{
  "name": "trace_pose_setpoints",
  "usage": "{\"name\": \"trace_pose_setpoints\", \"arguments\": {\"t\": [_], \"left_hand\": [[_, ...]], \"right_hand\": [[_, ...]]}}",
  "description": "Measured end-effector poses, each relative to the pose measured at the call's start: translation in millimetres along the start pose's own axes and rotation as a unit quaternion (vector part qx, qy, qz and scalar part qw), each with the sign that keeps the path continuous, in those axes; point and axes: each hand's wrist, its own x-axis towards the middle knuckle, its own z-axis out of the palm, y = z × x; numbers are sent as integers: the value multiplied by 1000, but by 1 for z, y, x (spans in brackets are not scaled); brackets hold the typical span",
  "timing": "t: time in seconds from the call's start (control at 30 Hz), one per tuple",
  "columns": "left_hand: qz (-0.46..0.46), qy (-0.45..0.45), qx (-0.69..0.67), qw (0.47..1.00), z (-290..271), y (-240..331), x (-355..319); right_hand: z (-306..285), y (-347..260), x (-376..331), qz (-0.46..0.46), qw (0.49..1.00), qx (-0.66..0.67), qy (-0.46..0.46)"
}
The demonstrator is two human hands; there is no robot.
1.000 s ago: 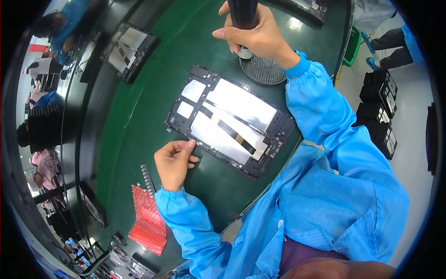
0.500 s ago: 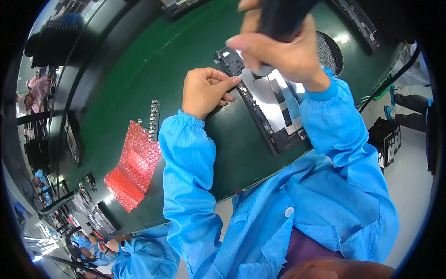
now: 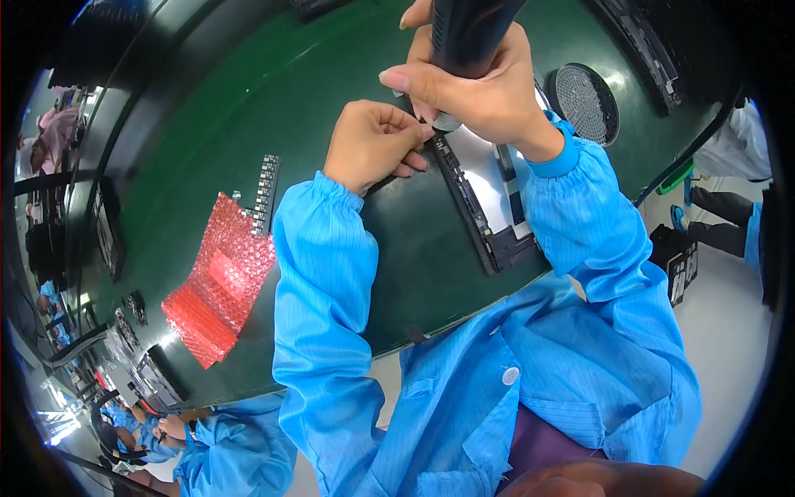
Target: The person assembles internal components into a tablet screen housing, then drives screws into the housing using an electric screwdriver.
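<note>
My right hand (image 3: 489, 99) is wrapped round a thick black electric screwdriver (image 3: 472, 33), held upright with its pale grey nose pointing down. That nose sits over the far left corner of a flat device frame (image 3: 468, 195), which has a black border strip and a shiny silver middle. My left hand (image 3: 373, 145) is closed, thumb and forefinger pinched at the frame's edge beside the nose. Whatever may be between those fingertips is too small or hidden to make out. My right hand and sleeve cover part of the frame, and the driver's tip cannot be seen.
Red bubble wrap (image 3: 219, 286) and a strip of small circuit boards (image 3: 265, 195) lie left on the green table (image 3: 331, 290). A round dish of tiny parts (image 3: 584, 103) stands right, with another device frame (image 3: 642, 54) beyond. A co-worker's blue sleeve (image 3: 240, 447) is at lower left.
The screwdriver and my right hand have moved left and come down to the frame's far left corner. My left hand stays pinched at the edge. The whole view has shifted slightly.
</note>
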Motion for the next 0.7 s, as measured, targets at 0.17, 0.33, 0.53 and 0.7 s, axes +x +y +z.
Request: {"name": "trace_pose_setpoints", "arguments": {"t": [0.17, 0.33, 0.53, 0.7], "left_hand": [[-3, -1, 0, 1000, 0, 1, 2], [-3, 4, 3, 1000, -1, -1, 2], [8, 1, -7, 1000, -3, -3, -2], [141, 132, 163, 968, -19, 0, -18]], "right_hand": [[-7, 22, 4, -92, 992, -32, -78], [-3, 21, 6, -77, 994, -16, -78], [-3, 27, 9, -240, 961, 28, -137], [1, 22, -4, -88, 989, -67, -99]]}}
